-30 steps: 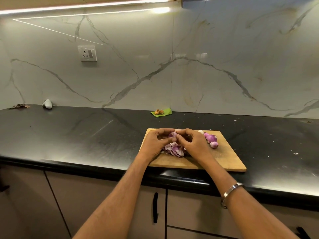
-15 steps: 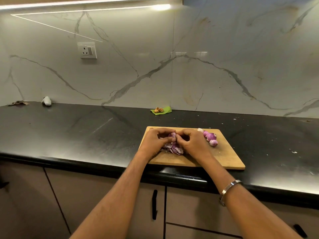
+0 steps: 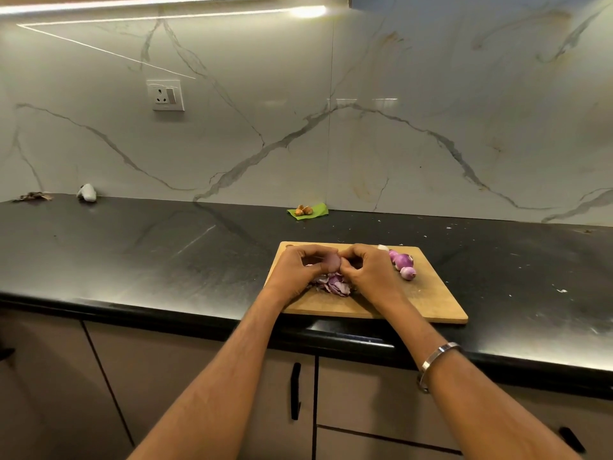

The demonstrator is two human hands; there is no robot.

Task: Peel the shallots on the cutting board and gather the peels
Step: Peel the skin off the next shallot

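Note:
A wooden cutting board (image 3: 428, 300) lies on the black counter near its front edge. Above the board's left half, my left hand (image 3: 300, 268) grips a purple shallot (image 3: 331, 263) between thumb and fingers. My right hand (image 3: 366, 272) meets it from the right, its fingertips pinching at the shallot's edge. Under both hands lies a pile of purple peels (image 3: 333, 284). A few peeled shallots (image 3: 403, 262) sit together at the board's far right side.
A green leaf with small brown pieces (image 3: 306, 211) lies at the back wall. A white lump (image 3: 87, 192) and dark scraps (image 3: 31, 196) sit far left on the black counter (image 3: 149, 247). Cabinet doors with black handles (image 3: 295, 390) run below.
The shallot between my fingers has turned, showing more of its rounded side. Both hands stay over the peel pile. The view has shifted slightly.

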